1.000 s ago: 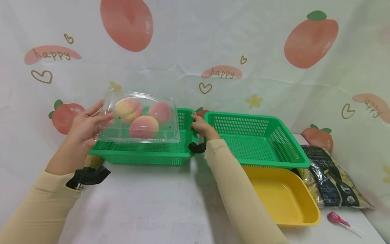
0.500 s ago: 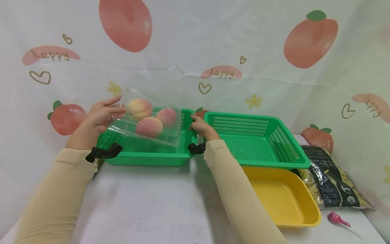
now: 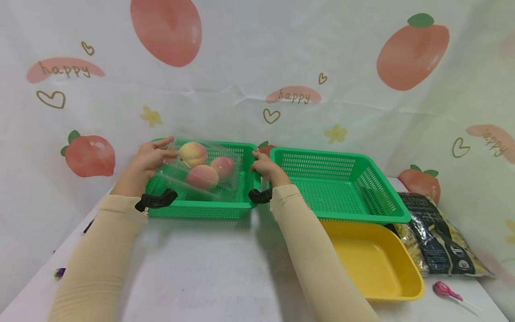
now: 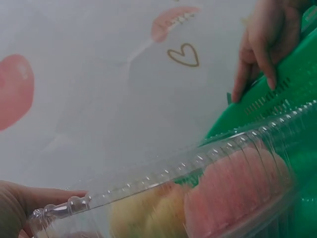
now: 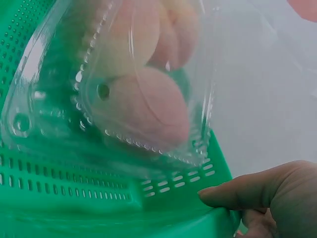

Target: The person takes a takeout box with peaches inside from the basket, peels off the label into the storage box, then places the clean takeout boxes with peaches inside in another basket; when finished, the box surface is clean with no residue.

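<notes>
In the head view, my left hand [image 3: 149, 161] grips the left end of a clear plastic clamshell box [image 3: 174, 175] with peaches [image 3: 202, 177] inside. The box tilts down to the right, within the outline of the left green basket [image 3: 201, 204]; whether it touches the basket floor I cannot tell. My right hand [image 3: 268, 170] pinches that basket's right rim. In the right wrist view, the thumb [image 5: 237, 191] lies over the basket rim [image 5: 198, 223], with fingers curled beneath. The left wrist view has the box's ridged edge [image 4: 198, 161] close up and part of the left hand [image 4: 20, 208].
A second green basket [image 3: 330, 192] stands to the right, behind a yellow tub [image 3: 370, 264]. Beyond them lie a black-labelled food bag [image 3: 430, 237] and a pink lollipop [image 3: 442, 289]. A small purple item [image 3: 59, 273] lies at the left table edge. A printed cloth [image 3: 225, 53] hangs behind.
My left hand has moved right and down with the box of peaches, which now sits lower over the left basket and tilts more. The right hand stays on the basket rim.
</notes>
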